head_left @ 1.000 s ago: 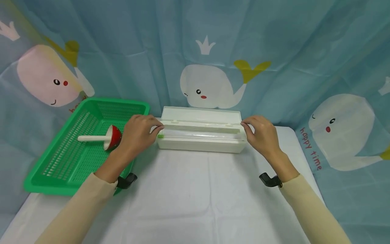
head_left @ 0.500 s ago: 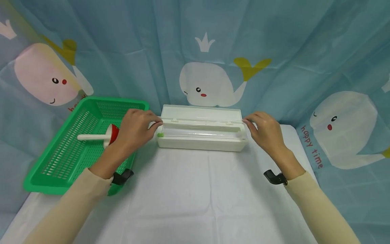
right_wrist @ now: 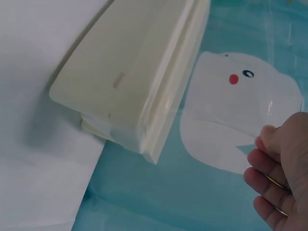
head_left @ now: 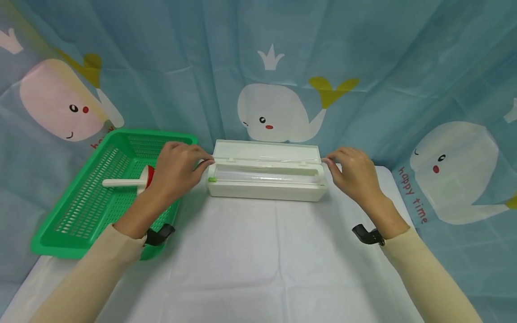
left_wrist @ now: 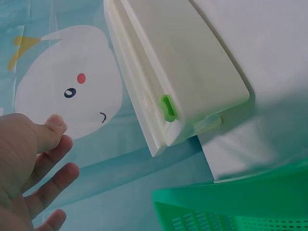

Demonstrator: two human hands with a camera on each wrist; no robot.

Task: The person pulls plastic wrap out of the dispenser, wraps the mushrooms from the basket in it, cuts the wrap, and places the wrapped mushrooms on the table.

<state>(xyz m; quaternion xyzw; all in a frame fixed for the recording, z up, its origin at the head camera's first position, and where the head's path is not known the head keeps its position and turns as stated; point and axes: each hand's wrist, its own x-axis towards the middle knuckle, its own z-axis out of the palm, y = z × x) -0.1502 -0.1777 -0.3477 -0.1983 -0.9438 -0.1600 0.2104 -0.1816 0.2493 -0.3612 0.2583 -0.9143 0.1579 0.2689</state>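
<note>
A long white cling film dispenser [head_left: 266, 192] stands at the back of the table with its lid [head_left: 266, 149] tipped back. Inside lies a clear roll of film [head_left: 266, 176]. A small green piece [left_wrist: 168, 108] sits at the box's left end. My left hand [head_left: 177, 168] pinches one corner of the clear film between thumb and forefinger, just off the box's left end. At the other end, my right hand [head_left: 353, 172] pinches the opposite corner. The film's free edge [right_wrist: 231, 126] stretches between both hands above the box, faint because it is see-through.
A green perforated basket [head_left: 44, 244] stands at the left, partly behind my left forearm. A white-handled tool with a red and white head [head_left: 125, 182] lies in it. A blue whale-print curtain [head_left: 161, 89] hangs behind the white-covered table [head_left: 242, 260].
Both hands have risen a little and drawn slightly apart, lifting the film's edge from the box and pulling it tighter. The box and basket stay in place.
</note>
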